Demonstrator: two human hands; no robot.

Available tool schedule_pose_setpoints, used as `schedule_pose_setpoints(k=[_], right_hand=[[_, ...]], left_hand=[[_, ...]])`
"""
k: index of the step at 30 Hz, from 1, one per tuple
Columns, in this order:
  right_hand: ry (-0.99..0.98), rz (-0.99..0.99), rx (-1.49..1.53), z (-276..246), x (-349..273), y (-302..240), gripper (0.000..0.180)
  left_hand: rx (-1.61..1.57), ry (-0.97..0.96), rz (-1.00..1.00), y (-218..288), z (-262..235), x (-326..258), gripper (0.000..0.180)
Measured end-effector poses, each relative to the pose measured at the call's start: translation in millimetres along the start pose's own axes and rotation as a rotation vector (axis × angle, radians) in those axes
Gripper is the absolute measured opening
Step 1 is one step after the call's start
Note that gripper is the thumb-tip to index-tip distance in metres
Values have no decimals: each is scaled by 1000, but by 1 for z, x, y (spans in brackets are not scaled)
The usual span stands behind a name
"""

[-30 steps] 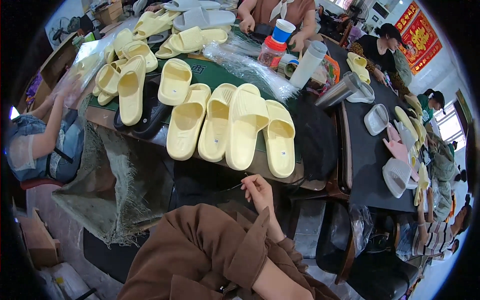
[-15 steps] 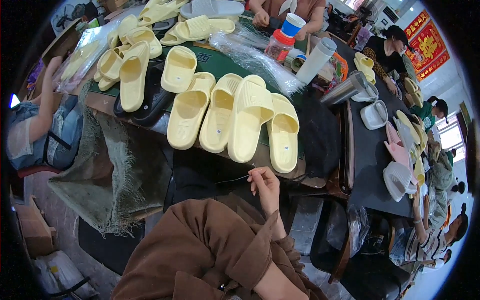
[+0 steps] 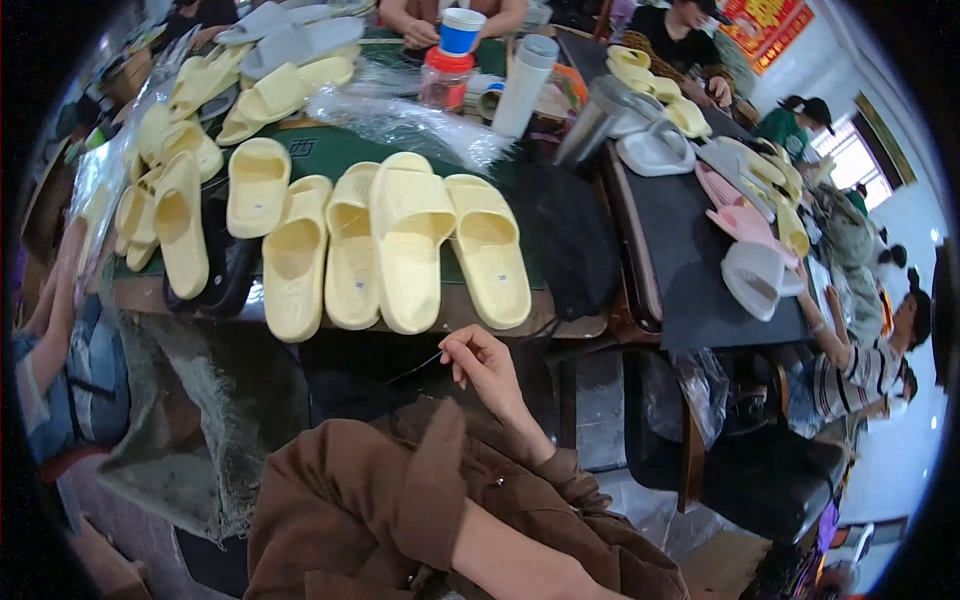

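Note:
My right hand (image 3: 485,372) is raised just below the table's front edge, thumb and fingers pinched together. From the pinch a thin pale strand (image 3: 415,371) runs down to the left over dark cloth; its far end cannot be made out. My left forearm (image 3: 525,562), bare below a rolled brown sleeve, crosses the bottom of the view, and its hand is out of the picture. Nearest to my right hand is a cream slide slipper (image 3: 410,290) lying over a neighbour. Another cream slipper (image 3: 490,265) lies to its right, and several more spread leftward.
A clear plastic wrap heap (image 3: 410,125), a red-lidded jar (image 3: 445,80) and a white tumbler (image 3: 525,88) stand farther back. On the right, a dark table (image 3: 690,290) carries white, pink and yellow slippers. A black chair (image 3: 760,480) stands below it. Co-workers sit around.
The view has turned right, so the table and slippers appear farther left. My right hand keeps its pinch on the strand and shows slightly farther left in the picture.

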State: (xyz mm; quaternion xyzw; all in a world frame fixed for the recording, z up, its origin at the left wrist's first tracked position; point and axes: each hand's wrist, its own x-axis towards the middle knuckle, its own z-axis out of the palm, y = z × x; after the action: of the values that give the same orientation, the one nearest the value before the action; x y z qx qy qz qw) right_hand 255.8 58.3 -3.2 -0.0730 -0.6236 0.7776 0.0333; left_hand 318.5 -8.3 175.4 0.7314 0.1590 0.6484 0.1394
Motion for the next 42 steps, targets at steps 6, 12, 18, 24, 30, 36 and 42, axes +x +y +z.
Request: schedule_pose_setpoints(k=[6,12,18,24,30,36,42], right_hand=[[196,-176,-39,-34,-6,-33,15],[376,-288,30,-99,-6,-102,13],[546,-485,-79,-184,20,-178,15],[645,-345,-398,-247,73,-223,17],[735,-197,-793,-305,162,-211,32],[905,-234,-1272,-360,231,-202,50],[977,66,-1440,-358,276,-212,76]], left_hand=[[423,-219,-181,-8,-27,-32,30],[884,120,-740,8,-124,-87,17],[1236,136,-917,-5,-175,-125,22],[1583,6,-1056,-25,-191,-148,52],[1705,-65,-1149,-52,-198,-160,62],[1656,-101,-1257,-72,-192,-166,56],[1522,-95,-1363,-63,-194,-159,59]])
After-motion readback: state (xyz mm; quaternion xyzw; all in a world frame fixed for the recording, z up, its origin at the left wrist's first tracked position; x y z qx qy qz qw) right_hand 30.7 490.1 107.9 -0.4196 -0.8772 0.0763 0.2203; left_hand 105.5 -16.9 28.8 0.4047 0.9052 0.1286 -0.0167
